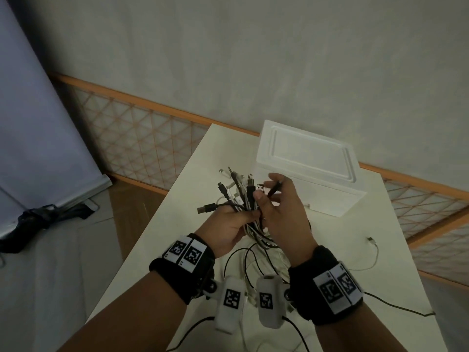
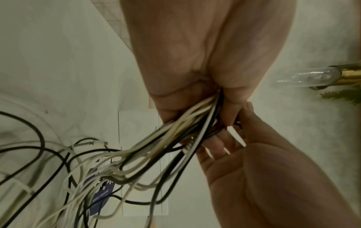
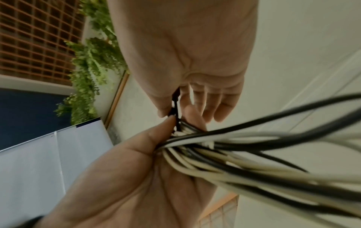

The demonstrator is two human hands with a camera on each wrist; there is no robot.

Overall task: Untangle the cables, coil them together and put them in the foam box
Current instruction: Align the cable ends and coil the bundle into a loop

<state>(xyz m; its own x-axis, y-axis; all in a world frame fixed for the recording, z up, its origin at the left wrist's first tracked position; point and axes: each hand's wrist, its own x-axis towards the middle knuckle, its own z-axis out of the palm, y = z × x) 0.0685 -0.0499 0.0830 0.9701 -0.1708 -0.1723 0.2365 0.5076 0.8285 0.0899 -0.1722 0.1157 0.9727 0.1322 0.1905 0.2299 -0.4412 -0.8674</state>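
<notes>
My left hand (image 1: 237, 218) grips a bundle of black and white cables (image 1: 242, 196) above the white table (image 1: 177, 224). Their plug ends fan out above the fist, and the long ends hang down in loops onto the table. My right hand (image 1: 271, 195) is right beside it and pinches one black cable's plug end (image 1: 276, 189) between thumb and fingers. In the right wrist view that black cable (image 3: 175, 104) runs between the thumb and the fingers. In the left wrist view the bundle (image 2: 175, 138) comes out under the left palm. The white foam box (image 1: 304, 158) stands just behind the hands with its lid on.
A loose white cable (image 1: 375, 246) lies on the table to the right, and a thin black cable (image 1: 403, 308) trails toward the right edge. The table's left edge drops to the floor. An orange lattice fence (image 1: 142, 138) runs behind the table.
</notes>
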